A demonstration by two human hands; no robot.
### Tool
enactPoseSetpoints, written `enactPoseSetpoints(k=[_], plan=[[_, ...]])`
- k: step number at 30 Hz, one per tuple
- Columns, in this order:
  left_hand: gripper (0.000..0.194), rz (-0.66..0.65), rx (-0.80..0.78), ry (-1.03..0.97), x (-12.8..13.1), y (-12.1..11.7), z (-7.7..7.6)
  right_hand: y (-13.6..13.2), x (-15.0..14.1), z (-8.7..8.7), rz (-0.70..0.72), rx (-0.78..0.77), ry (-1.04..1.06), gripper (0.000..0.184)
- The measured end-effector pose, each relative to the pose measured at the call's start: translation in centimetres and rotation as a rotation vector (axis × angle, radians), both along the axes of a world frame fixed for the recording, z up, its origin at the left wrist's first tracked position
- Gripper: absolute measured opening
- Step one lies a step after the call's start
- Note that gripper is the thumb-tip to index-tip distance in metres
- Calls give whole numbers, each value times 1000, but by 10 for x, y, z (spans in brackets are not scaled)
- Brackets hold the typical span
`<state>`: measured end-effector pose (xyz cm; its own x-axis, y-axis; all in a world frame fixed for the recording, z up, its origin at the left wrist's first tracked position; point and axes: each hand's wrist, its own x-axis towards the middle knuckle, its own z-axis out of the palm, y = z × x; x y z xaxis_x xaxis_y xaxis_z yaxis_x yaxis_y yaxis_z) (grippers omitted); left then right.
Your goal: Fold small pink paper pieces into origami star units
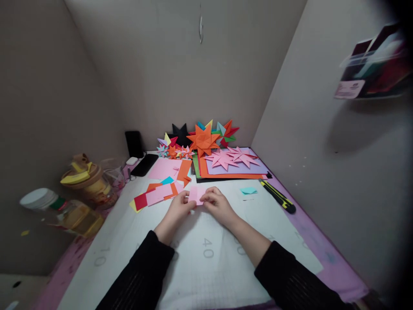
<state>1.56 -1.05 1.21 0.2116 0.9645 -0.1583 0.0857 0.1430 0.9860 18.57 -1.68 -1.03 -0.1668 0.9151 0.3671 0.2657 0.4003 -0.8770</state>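
Note:
A small piece of pink paper (195,194) is held up between my two hands, over the middle of the white work sheet (193,267). My left hand (179,210) pinches its left edge between thumb and fingers. On the right edge, my right hand (217,205) grips it the same way. Behind and left of my hands lie loose rectangles of coloured paper, among them a pink strip (158,194) and a red piece (140,201). To the right rests a small folded turquoise paper (248,190).
A yellow and black utility knife (277,196) lies at the right edge. Folded paper stars, including an orange star (204,138) and pink stars (223,159), fill the back. Phones (145,165), a brown-lidded cup (87,183) and a bottle of yellowish liquid (75,215) stand left. Walls enclose the table.

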Motion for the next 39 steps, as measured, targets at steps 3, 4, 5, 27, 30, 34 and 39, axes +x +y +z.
enactPoseSetpoints(k=[3,4,5,27,30,34,39], plan=[[24,-26,7,-7,2,-2,6,2,0,0,16,-104,93,20],[24,-37,14,-11,3,-2,7,3,0,1,21,-127,121,17],[24,-48,26,-17,3,-3,8,3,0,2,25,-142,143,15],[39,13,524,633,-6,0,-15,11,17,-3,198,180,-428,12],[29,-160,798,805,-10,0,-11,14,21,-5,279,143,-393,13],[23,-446,915,913,-17,-1,0,19,25,-5,292,142,-394,13],[24,-559,931,962,-21,-4,5,23,28,-3,269,138,-412,11]])
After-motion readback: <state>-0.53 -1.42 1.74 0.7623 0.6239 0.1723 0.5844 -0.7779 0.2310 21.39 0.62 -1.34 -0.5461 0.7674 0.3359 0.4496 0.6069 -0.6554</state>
